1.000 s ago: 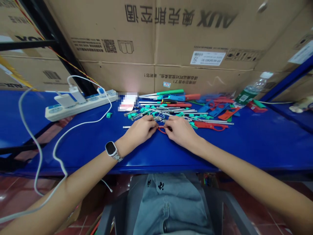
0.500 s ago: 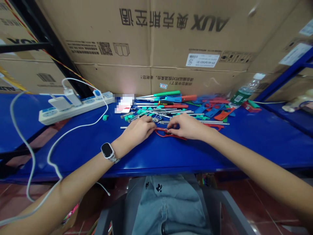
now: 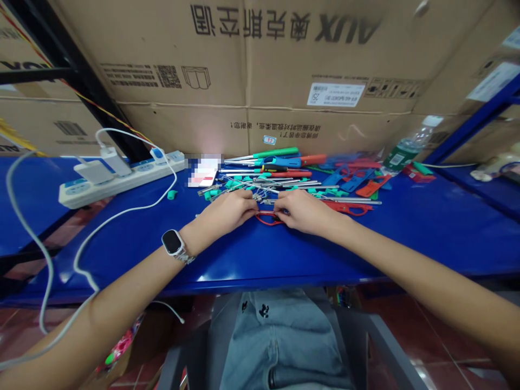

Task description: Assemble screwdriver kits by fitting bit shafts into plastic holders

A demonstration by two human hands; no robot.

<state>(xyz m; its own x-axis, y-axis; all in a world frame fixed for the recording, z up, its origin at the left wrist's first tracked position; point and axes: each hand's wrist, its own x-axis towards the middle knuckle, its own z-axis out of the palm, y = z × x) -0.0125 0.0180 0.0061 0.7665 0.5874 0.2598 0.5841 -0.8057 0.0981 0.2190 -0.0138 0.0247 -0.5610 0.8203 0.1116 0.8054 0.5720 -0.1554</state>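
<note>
A red lighter casing (image 3: 266, 220) with a looped guard lies between my two hands near the front of the pile. My left hand (image 3: 233, 210) is closed in a pinch at the casing's left end; the tip of a metal tube peeks out behind that wrist. My right hand (image 3: 303, 210) bends over the casing's right part, its thumb and fingers pinched together inside it. A small dark part shows by those fingertips, but what they grip is hidden. Just beyond my hands lie several metal lighter tubes (image 3: 349, 201), thin wires and green plastic pieces (image 3: 211, 193).
Behind are a green long lighter (image 3: 280, 153), blue casings (image 3: 357, 180) and another red casing (image 3: 353, 208). A water bottle (image 3: 412, 145) stands at the right back. On the left lies a power strip (image 3: 134, 180) with a white cable (image 3: 117, 212). A cardboard box (image 3: 276, 59) walls the back.
The right hand has shifted slightly left, closer to the left hand, covering more of the red casing. The camera view has moved a little.
</note>
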